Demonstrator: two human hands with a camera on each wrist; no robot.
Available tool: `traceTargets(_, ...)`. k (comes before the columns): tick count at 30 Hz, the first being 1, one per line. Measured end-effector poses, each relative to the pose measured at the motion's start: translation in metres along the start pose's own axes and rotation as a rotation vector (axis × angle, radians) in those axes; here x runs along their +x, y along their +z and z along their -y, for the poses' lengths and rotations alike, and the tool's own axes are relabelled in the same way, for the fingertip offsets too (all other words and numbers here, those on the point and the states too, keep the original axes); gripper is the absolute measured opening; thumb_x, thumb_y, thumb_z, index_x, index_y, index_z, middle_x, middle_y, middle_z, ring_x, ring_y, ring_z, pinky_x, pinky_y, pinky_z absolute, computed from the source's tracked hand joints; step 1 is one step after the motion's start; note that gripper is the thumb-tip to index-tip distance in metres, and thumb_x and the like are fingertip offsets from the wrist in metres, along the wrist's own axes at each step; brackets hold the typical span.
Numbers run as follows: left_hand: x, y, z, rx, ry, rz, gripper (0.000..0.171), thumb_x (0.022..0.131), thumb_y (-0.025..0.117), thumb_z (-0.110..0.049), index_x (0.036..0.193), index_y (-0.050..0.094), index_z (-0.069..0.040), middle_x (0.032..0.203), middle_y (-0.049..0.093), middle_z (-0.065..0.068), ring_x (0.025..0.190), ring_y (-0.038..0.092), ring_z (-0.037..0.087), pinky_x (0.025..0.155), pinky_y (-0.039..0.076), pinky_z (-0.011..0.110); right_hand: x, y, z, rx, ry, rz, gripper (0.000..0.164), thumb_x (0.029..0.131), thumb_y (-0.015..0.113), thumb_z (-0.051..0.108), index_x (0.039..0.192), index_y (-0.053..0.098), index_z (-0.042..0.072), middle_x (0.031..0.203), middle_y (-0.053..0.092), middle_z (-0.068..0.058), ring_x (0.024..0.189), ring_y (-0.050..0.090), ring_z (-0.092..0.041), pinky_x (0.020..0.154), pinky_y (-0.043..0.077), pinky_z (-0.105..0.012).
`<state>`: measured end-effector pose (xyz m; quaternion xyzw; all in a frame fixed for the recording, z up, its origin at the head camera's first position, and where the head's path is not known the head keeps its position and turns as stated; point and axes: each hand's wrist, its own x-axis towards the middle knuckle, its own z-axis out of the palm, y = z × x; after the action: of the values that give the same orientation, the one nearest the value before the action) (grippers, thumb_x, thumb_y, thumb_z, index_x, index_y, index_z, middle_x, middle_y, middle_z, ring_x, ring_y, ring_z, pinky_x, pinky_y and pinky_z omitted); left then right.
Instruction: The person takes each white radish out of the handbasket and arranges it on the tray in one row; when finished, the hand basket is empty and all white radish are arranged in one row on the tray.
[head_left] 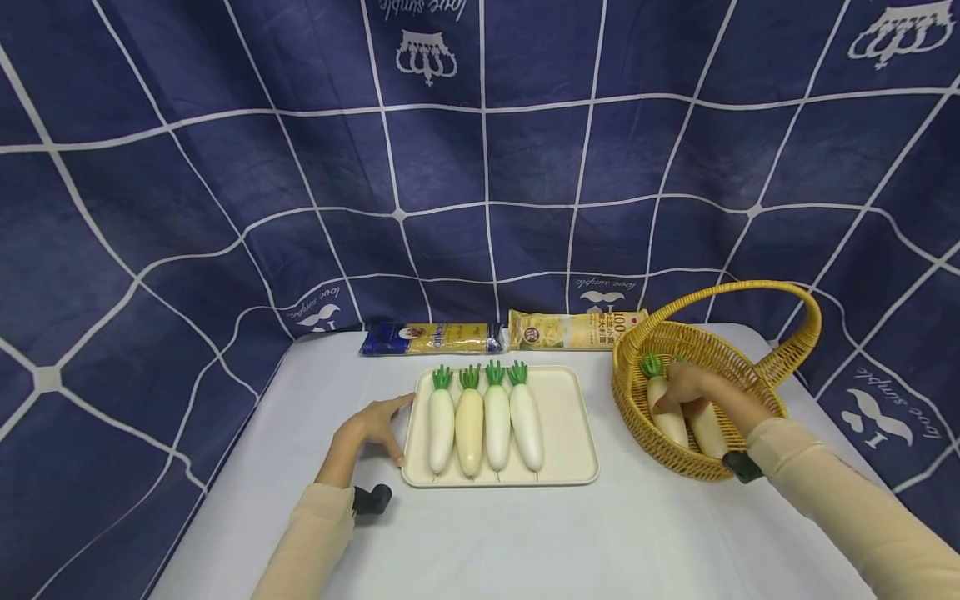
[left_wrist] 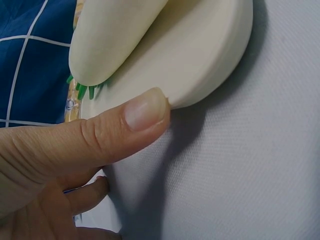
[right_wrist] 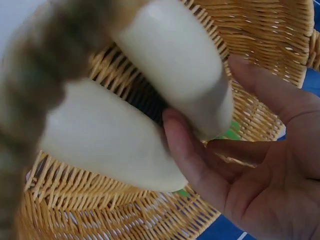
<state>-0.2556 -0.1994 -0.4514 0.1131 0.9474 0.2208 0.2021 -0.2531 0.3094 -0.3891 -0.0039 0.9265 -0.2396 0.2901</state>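
At the left edge of a cream tray (head_left: 566, 425), my left hand (head_left: 372, 425) has its thumb and fingers spread; the thumb (left_wrist: 145, 112) touches the rim in the left wrist view. Several white radishes (head_left: 527, 429) with green tops lie side by side on the tray, one of them yellower (head_left: 470, 433). My right hand (head_left: 684, 387) is inside a wicker basket (head_left: 630, 408). There, its thumb and fingers straddle one white radish (right_wrist: 185, 55) near its green top. A second white radish (right_wrist: 110, 135) lies beside it, against the fingers.
Behind the tray lie a blue-and-yellow packet (head_left: 435, 339) and a yellow packet (head_left: 570, 330). The basket's tall handle (head_left: 731, 287) arches over its right side. A dark blue checked cloth (head_left: 525, 167) hangs behind the white tabletop (head_left: 562, 542).
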Motion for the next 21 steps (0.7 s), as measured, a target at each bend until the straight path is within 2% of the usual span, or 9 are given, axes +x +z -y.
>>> traceTargets(6, 0.001, 0.000, -0.002, 0.008, -0.009, 0.003, 0.118, 0.043, 0.093, -0.016, 0.146, 0.034, -0.008, 0.142, 0.039, 0.027, 0.131, 0.034, 0.046, 0.105, 0.031, 0.061, 0.006, 0.008, 0.000, -0.018, -0.013, 0.031, 0.044, 0.082, 0.069, 0.019, 0.099, 0.043, -0.012, 0.080, 0.055, -0.018, 0.064, 0.064, -0.024, 0.058, 0.059, -0.033)
traceTargets(12, 0.001, -0.001, -0.005, -0.003, -0.029, 0.007, 0.119, 0.043, 0.093, -0.017, 0.146, 0.034, -0.009, 0.143, 0.039, 0.025, 0.132, 0.034, 0.044, 0.106, 0.031, 0.060, 0.014, 0.009, -0.002, 0.030, 0.009, 0.070, 0.053, 0.083, 0.068, 0.019, 0.108, 0.039, -0.017, 0.084, 0.056, -0.021, 0.067, 0.065, -0.026, 0.060, 0.059, -0.033)
traceTargets(21, -0.001, -0.002, -0.004, 0.014, -0.024, 0.011, 0.118, 0.044, 0.093, -0.017, 0.146, 0.033, -0.008, 0.143, 0.039, 0.025, 0.132, 0.034, 0.044, 0.105, 0.032, 0.060, 0.017, 0.010, -0.002, 0.087, 0.019, 0.111, 0.061, 0.083, 0.066, 0.015, 0.116, 0.029, -0.021, 0.091, 0.052, -0.025, 0.075, 0.066, -0.031, 0.064, 0.060, -0.037)
